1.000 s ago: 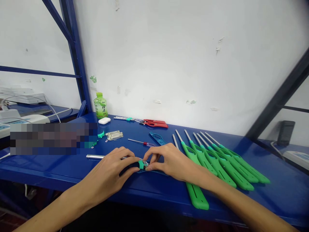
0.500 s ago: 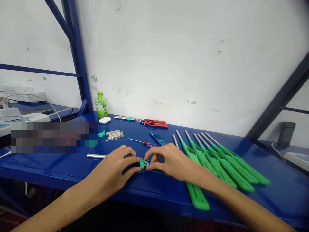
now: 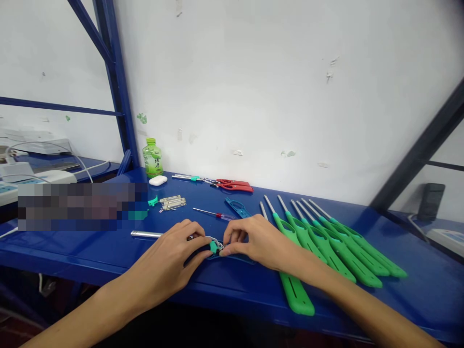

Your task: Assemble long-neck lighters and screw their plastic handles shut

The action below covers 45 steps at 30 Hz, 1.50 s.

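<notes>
My left hand (image 3: 181,249) is closed, with thumb and forefinger on a small teal plastic piece (image 3: 213,247) of a partly open blue lighter. A metal lighter tube (image 3: 145,234) sticks out to the left from behind this hand. Thin pale wires (image 3: 218,241) loop up beside the teal piece. My right hand (image 3: 255,238) is closed too, its thumb and fingertips at the wires' right side; the exact thing pinched is too small to make out. Under both hands lies a blue half-shell (image 3: 237,259), partly covered by my fingers. Behind them rests another blue shell half (image 3: 237,207).
Several green lighters (image 3: 335,256) lie fanned out on the blue table (image 3: 203,295) to the right. A screwdriver (image 3: 213,213), small metal parts (image 3: 173,202), a white case (image 3: 158,180), red lighter pieces (image 3: 235,185) and a green bottle (image 3: 152,158) stand or lie farther back.
My right fingertips have shifted slightly right, away from the left ones. The wires now show more plainly as a raised loop. My left hand has hardly moved.
</notes>
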Each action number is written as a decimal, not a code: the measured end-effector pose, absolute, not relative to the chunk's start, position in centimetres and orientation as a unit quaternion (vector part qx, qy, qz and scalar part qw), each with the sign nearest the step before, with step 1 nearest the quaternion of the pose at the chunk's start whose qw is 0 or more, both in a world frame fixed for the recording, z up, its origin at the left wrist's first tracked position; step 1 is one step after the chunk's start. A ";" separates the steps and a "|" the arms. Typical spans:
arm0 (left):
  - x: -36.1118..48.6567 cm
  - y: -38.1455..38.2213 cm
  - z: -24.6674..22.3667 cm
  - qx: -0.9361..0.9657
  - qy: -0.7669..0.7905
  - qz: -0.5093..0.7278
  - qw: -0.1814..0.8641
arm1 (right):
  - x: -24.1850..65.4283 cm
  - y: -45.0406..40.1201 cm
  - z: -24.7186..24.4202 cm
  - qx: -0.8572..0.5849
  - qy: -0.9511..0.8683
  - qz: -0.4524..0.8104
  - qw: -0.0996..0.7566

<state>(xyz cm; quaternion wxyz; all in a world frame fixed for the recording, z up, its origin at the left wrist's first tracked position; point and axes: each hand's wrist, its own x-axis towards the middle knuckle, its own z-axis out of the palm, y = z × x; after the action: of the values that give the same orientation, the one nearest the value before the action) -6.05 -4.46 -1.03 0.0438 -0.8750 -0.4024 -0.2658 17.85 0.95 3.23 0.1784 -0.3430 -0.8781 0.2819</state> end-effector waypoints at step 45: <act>-6.1 -4.4 -1.3 -0.874 -0.403 -0.271 0.022 | 18.7 2.0 3.5 -0.403 -0.849 0.332 0.078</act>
<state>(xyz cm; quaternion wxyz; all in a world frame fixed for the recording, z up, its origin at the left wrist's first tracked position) -6.08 -4.42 -1.29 0.0224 -0.8741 -0.4025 -0.2709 18.66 1.99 3.55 0.0781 -0.4026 -0.8493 0.3325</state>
